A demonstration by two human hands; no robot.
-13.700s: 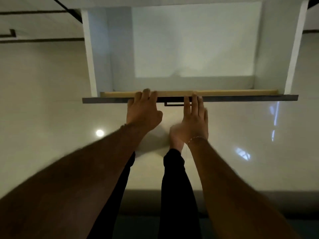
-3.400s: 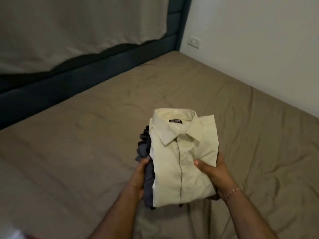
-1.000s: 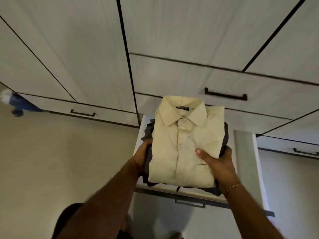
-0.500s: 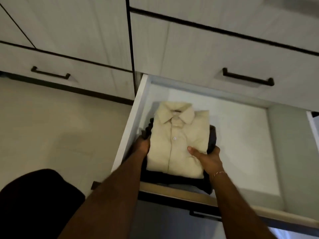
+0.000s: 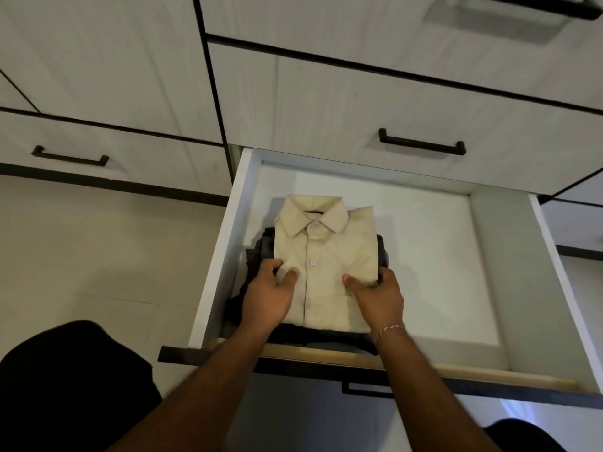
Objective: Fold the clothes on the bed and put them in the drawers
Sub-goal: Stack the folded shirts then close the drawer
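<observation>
1. The folded cream shirt [image 5: 326, 265] lies collar away from the person on top of a stack of dark folded clothes [image 5: 257, 256], and the whole pile now sits in the left part of the open drawer [image 5: 489, 272], close to its left wall and front edge
2. Half a second ago the pile sat further toward the front of the drawer, with its near edge over the front board; one second ago it was carried in the air above the drawer, and earlier still it was picked up from the bed
3. The left hand [image 5: 270, 295] rests on the shirt's left side, thumb and fingers curled onto the cream cloth and pinching its edge; before, it gripped the dark stack from the side
4. The right hand [image 5: 378, 293] grips the shirt's right edge, thumb flat on top and fingers wrapped round the side out of sight; a thin bracelet [image 5: 390, 329] shows on the wrist
5. The right half of the drawer floor is bare white
6. The closed drawer [image 5: 326, 106] above carries a dark bar handle [image 5: 422, 146], and a second handle [image 5: 70, 156] shows on the front to the left
7. A dark-clothed knee [image 5: 71, 386] fills the lower left, over pale floor [image 5: 98, 249]
</observation>
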